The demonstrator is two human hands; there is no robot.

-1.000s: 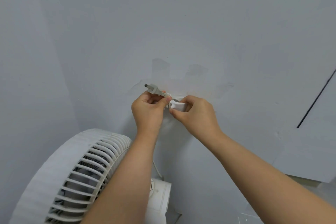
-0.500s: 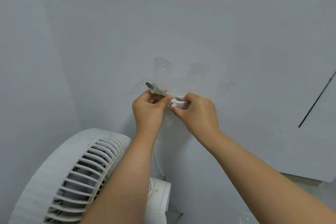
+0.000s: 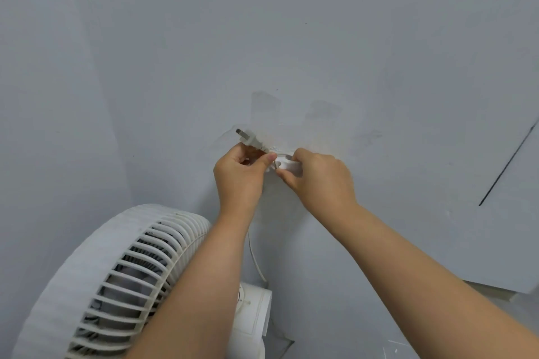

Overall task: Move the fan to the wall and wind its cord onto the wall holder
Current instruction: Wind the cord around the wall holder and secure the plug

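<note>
While my left hand (image 3: 239, 181) pinches the cord (image 3: 253, 253) just behind the plug (image 3: 248, 139), thumb and curled fingers closed on it, the plug's prongs point up and to the left, just off the wall (image 3: 320, 38). My right hand (image 3: 320, 181), close beside the left, has thumb and fingers clamped on the white wall holder (image 3: 287, 165), which sits against the grey wall in the middle of the scene. A thin bit of cord crosses between my hands at the holder. I cannot tell how many turns lie on it, since my fingers cover it. Below my left wrist the cord hangs down to the fan's white base (image 3: 256, 309). The fan (image 3: 96, 280) stands by the wall at the lower left, its ribbed grille partly behind my left forearm.
</note>
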